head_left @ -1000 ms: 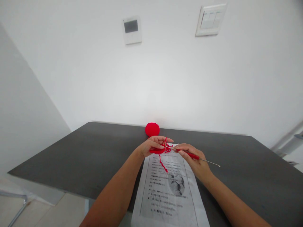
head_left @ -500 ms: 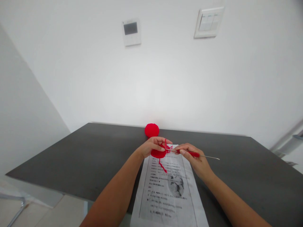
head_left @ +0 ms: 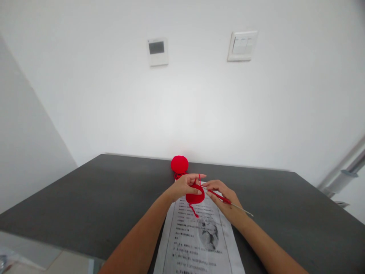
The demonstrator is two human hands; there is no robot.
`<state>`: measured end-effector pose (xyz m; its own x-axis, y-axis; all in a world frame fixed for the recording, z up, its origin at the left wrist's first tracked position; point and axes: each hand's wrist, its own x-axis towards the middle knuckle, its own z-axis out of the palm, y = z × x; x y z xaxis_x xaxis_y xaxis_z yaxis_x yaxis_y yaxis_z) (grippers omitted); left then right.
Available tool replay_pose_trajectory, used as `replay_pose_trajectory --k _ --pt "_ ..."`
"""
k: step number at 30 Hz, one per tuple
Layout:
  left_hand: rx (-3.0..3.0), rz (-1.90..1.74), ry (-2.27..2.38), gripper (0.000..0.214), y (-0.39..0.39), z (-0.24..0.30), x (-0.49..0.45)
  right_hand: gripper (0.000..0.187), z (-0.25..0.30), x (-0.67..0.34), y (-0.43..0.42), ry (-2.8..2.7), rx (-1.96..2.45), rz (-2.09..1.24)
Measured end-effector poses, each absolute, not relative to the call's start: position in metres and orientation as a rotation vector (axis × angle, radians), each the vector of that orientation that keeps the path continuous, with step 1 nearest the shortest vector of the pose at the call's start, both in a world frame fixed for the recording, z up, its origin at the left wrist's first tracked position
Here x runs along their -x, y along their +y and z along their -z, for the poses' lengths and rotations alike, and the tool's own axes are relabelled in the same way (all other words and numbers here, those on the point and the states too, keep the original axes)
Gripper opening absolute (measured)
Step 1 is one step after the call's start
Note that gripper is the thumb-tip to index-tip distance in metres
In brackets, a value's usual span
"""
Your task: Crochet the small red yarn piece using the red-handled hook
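While the left hand point(head_left: 182, 187) pinches a red crocheted piece point(head_left: 195, 198) with the thumb laid over it, its index finger points out to the right with a strand of yarn point(head_left: 200, 179) passing over it, probably to keep the yarn taut. The right hand point(head_left: 225, 196) is closed around the red handle of a crochet hook point(head_left: 224, 199), held rather like a pen, which likely gives fine control of the tip. That tip points toward the piece's upper right edge; whether it sits inside a stitch is too small to tell. The piece is held above a printed sheet point(head_left: 188, 249), with a short yarn tail point(head_left: 194, 211) hanging from its lower edge.

Just beyond the left hand, a ball of red yarn point(head_left: 179, 164) rests on the dark table point(head_left: 114, 190) near the wall, with loose loops beside it, perhaps set there so the strand can feed freely. The sheet bears rows of print and a grey oval picture, but its characters are too blurred to read. Higher up, a wall controller point(head_left: 157, 52) and a switch panel point(head_left: 242, 46) show no readable brand or label.
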<state>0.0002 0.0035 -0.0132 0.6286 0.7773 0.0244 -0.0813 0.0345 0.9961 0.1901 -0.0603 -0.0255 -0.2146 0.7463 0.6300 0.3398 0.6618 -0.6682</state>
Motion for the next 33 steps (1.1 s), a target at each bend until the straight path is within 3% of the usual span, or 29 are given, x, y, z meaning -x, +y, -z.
replay_pose_trajectory --k 5,13,27,33 --pt "-1.368 -0.739 0.662 0.068 0.004 0.014 -0.001 0.014 0.026 -0.190 -0.060 -1.817 0.895 -0.479" --pt "-1.321 -0.875 0.646 0.043 0.002 0.011 -0.004 0.018 0.026 -0.191 -0.059 -1.711 0.971 -0.592" --pt "-1.393 -0.844 0.692 0.041 0.003 0.009 -0.001 0.022 0.023 -0.200 -0.056 -1.594 0.928 -0.867" --pt "-1.394 -0.858 0.696 0.038 0.003 0.010 -0.002 0.023 0.019 -0.203 -0.058 -1.734 0.950 -0.788"
